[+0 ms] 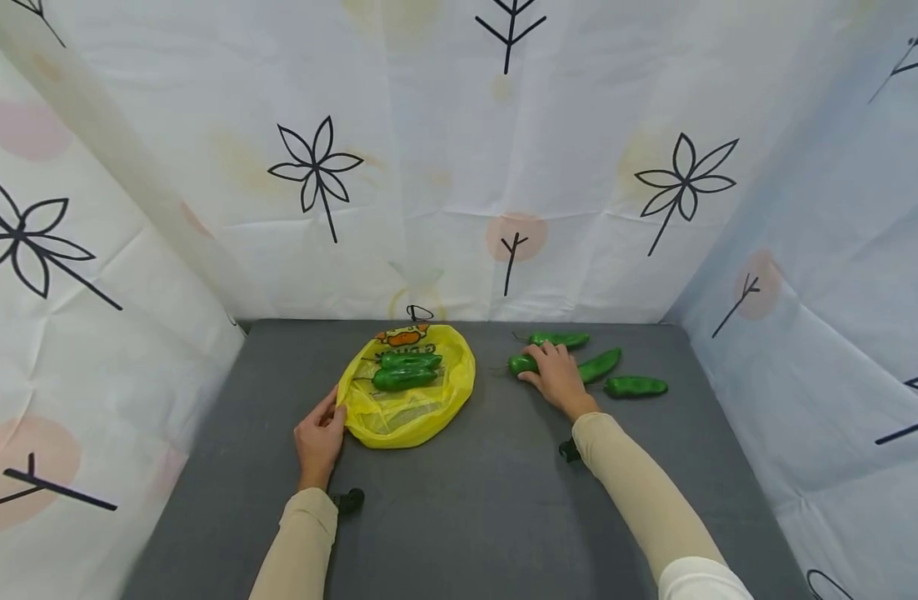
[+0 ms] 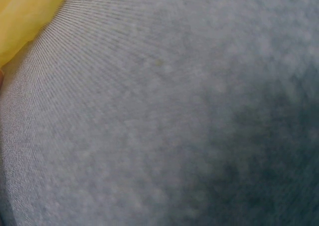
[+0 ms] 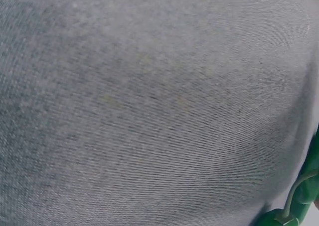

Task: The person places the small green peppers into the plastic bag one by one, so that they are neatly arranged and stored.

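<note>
Okay so I'm counting six peppers (image 1: 404, 379), two in one bag (image 1: 410, 437), four toward the surface's (image 1: 466, 517) far-right corner, plus two hands (image 1: 321, 437) (image 1: 558, 379).

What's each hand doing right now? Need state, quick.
Left hand: closed, pinching the left edge of the yellow bag.
Right hand: closed, fingers and thumb around a green pepper on the table.

Our left forearm (image 1: 292, 546) rises from the frame's bottom edge, left of centre, to our left hand (image 1: 321, 437), its thumb and fingers pinching. Our right forearm (image 1: 646, 496) slants in from the lower right, and our right hand (image 1: 558, 380), right of centre, reaches up and left, fingers curled in a grip.
</note>
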Motion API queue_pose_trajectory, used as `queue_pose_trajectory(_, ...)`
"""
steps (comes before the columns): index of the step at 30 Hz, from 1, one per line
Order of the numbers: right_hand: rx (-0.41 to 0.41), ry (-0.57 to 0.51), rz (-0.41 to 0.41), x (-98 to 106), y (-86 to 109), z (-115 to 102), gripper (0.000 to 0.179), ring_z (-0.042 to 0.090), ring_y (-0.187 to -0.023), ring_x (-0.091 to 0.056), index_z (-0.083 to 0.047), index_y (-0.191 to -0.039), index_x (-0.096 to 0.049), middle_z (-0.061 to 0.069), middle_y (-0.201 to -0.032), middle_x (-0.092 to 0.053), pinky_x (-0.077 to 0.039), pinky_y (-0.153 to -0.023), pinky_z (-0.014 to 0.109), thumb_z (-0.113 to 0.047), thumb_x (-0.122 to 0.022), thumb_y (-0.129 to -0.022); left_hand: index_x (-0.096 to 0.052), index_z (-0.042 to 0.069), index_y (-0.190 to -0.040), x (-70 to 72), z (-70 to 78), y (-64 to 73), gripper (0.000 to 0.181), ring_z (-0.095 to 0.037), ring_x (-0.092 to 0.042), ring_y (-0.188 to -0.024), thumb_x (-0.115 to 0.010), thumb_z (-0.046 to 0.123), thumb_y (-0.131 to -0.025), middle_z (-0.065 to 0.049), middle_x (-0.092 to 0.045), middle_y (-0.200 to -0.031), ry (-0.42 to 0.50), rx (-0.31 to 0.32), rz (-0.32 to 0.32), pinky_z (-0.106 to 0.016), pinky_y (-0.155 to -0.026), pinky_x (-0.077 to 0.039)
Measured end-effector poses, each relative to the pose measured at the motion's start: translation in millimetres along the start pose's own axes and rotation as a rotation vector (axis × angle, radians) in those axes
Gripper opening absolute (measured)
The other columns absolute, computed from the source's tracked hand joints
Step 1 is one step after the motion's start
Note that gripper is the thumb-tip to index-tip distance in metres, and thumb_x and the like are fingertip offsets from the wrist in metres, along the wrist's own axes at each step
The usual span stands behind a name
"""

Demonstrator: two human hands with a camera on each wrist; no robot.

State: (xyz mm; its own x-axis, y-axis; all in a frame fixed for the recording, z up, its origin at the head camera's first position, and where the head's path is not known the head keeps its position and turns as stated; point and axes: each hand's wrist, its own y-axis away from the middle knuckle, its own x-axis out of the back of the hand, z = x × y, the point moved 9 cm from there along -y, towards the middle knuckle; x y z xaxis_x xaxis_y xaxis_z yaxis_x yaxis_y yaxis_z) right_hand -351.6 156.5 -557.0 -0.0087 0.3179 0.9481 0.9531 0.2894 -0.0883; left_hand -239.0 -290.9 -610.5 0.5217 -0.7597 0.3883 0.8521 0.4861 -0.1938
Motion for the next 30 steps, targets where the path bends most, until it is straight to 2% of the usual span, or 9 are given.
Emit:
queue_pose_trajectory(6,0.026,-0.028,0.053,4.5,-4.4,-3.0,0.048,0.042,-0.120,-0.051,-0.017,-0.136,-0.061,0.016,-0.131,-0.059,-0.044,-0.099,0.059,-0.036,-0.073,-0.093,-0.071,0.029,-0.132,0.2,-0.2,0.3,0.037,0.007,-0.058,-0.066,-0.069,0.024,-0.096,-0.011,-0.080,-0.103,-0.001,0.001,-0.004,-0.007,-0.063,-0.044)
queue_pose_trajectory(15,0.063,-0.064,0.109,23.5,-10.1,-14.2,0.043,0.036,-0.104,-0.050,-0.018,-0.130,-0.065,0.012,-0.123,-0.063,-0.041,-0.087,0.051,-0.036,-0.074,-0.092,-0.070,0.027,-0.133,-0.9,-1.7,0.8,0.037,0.007,-0.057,-0.065,-0.068,0.023,-0.097,-0.011,-0.079,-0.103,0.000,0.014,-0.010,-0.007,-0.062,-0.045)
queue_pose_trajectory(21,0.076,-0.087,0.121,34.9,-13.0,-22.6,0.043,0.036,-0.102,-0.050,-0.018,-0.130,-0.065,0.013,-0.124,-0.063,-0.041,-0.085,0.052,-0.033,-0.075,-0.091,-0.070,0.029,-0.133,-0.8,-3.5,1.8,0.037,0.006,-0.058,-0.064,-0.068,0.024,-0.097,-0.011,-0.079,-0.103,0.003,0.028,-0.014,-0.008,-0.062,-0.045)
queue_pose_trajectory(30,0.057,-0.090,0.124,45.5,-18.8,-33.5,0.043,0.038,-0.112,-0.053,-0.018,-0.131,-0.066,0.012,-0.128,-0.063,-0.043,-0.092,0.054,-0.036,-0.074,-0.092,-0.071,0.030,-0.131,1.0,-2.3,0.4,0.036,0.002,-0.055,-0.061,-0.068,0.025,-0.096,-0.010,-0.079,-0.099,-0.018,0.023,-0.003,-0.011,-0.060,-0.043)
